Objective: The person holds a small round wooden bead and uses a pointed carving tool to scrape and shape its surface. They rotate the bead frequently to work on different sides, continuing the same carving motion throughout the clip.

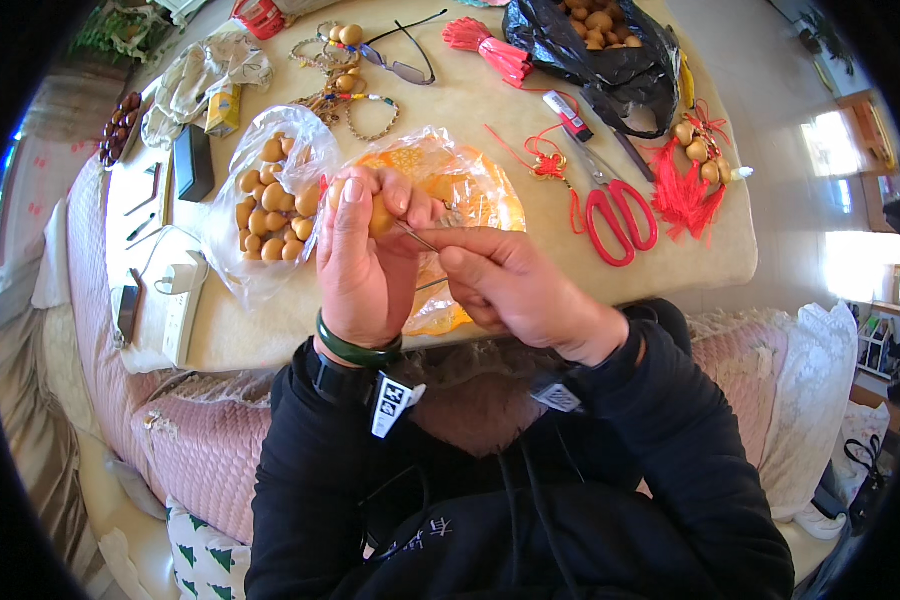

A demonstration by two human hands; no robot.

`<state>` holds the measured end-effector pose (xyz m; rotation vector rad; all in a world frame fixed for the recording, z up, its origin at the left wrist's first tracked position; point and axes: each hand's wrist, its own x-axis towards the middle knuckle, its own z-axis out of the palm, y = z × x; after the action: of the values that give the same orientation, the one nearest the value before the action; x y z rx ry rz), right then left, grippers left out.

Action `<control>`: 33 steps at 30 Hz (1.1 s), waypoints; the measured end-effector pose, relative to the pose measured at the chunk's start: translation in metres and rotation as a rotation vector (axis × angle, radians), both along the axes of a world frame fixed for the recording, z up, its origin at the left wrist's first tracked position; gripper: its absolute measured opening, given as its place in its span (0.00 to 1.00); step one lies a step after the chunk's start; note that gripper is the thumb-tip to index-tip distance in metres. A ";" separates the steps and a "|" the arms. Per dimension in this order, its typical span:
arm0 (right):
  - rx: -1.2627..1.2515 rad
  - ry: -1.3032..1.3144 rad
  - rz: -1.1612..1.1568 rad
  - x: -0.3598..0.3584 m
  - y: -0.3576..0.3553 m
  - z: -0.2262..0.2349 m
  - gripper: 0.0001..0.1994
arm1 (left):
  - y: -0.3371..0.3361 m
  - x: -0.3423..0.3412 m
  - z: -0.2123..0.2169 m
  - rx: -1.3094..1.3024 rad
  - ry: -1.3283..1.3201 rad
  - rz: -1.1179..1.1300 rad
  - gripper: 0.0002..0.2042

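My left hand [355,265], a green bangle and dark watch at its wrist, is closed around a small tan gourd [381,218]. Pinched in my right hand [525,285] is a thin metal pick [416,236], its tip against the gourd or very close to it. Whether the tip has gone in I cannot tell. Beneath my hands lies a clear plastic bag with an orange pattern [485,190]. Beside my left hand, a clear bag [232,245] holds several small gourds [268,205].
Red-handled scissors [622,228], a glue tube [567,115], a red knotted cord [550,165] and red tassels [685,195] lie to the right. Farther back are a black bag of gourds [540,45], glasses [406,70] and beaded strings [375,118]. A power strip [178,325] sits at left.
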<state>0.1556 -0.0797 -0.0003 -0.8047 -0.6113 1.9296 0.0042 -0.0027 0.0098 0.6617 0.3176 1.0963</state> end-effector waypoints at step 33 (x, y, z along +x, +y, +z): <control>-0.056 0.695 0.197 0.007 0.007 -0.018 0.15 | 0.004 -0.002 0.000 0.035 -0.090 -0.072 0.08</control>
<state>0.1630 -0.0722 -0.0188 -0.0700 -0.2123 2.2350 0.0019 0.0008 0.0102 0.6478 0.1959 1.0616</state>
